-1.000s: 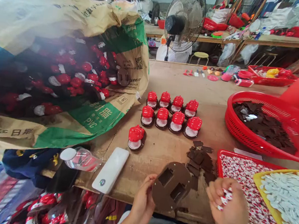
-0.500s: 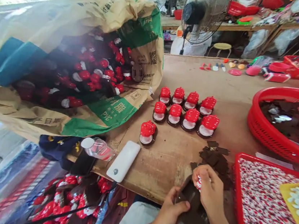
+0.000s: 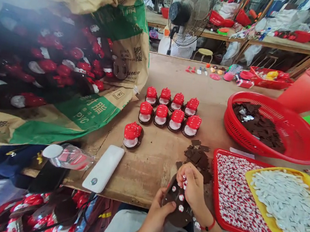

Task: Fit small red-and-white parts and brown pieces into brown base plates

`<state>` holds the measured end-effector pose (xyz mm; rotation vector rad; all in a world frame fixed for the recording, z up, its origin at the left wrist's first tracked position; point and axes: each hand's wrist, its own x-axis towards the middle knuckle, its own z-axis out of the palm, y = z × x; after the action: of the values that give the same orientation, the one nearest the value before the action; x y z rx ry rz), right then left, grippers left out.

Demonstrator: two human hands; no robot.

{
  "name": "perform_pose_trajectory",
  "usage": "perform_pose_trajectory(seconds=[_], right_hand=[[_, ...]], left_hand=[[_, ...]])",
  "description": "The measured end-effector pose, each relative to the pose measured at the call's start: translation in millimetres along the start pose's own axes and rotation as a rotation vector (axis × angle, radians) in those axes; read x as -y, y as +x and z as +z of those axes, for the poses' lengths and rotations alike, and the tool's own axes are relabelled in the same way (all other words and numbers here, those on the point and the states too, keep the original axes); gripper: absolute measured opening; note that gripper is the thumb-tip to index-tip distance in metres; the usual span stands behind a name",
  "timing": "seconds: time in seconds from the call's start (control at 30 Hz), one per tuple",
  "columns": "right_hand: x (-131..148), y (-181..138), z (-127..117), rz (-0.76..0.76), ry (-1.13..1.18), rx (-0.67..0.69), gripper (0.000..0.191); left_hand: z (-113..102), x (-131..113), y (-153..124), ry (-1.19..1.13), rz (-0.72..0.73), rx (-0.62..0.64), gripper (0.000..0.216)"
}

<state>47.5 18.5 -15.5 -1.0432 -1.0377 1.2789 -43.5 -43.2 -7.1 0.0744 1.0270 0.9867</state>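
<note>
My left hand [image 3: 156,218] grips the near left side of a dark brown, rounded plastic piece [image 3: 173,208], thumb on top. Several small white pieces with red marks [image 3: 181,197] show on the brown surface. Above its far right part, my right hand [image 3: 192,182] is closed in a pinch on small red-and-white pieces [image 3: 184,180], partly hidden by the fingers. Just beyond lies a pile of flat dark brown pieces [image 3: 197,157]. To the right, a red tray [image 3: 215,187] holds many small red-and-white pieces, with a yellow tray [image 3: 261,215] of white pieces resting on it.
Red-topped figures on brown bases [image 3: 176,119] stand in rows; another figure [image 3: 132,135] sits nearer. A large paper sack [image 3: 118,92] fills the left. A white power bank [image 3: 103,168] and a clear bottle [image 3: 68,156] lie near the edge. A red basket [image 3: 233,122] stands right.
The view has turned to the right, bringing the yellow tray and red basket further in. The brown piece now shows its upper face with several white pieces; my right hand still pinches above it.
</note>
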Motion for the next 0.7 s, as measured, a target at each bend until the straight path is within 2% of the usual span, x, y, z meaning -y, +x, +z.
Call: perform_pose_trajectory(seconds=[0.17,0.33,0.53,0.7], right_hand=[[-0.3,3.0,0.1,0.0,-0.059,-0.035,0.039],[6.2,22.3,7.3,0.095,0.138,-0.124,0.035],[14.4,48.6,14.9,0.118,0.318,-0.288,0.028],[18.1,52.0,10.9,0.136,0.38,-0.316,0.027]], left_hand=[[2.1,-1.0,1.5,0.006,0.009,-0.003,0.027],[2.4,-3.9,4.9,-0.035,-0.033,-0.023,0.025],[0.0,-6.4,8.8,-0.05,0.03,-0.058,0.019],[0.3,-8.8,8.5,-0.079,0.014,-0.077,0.021]])
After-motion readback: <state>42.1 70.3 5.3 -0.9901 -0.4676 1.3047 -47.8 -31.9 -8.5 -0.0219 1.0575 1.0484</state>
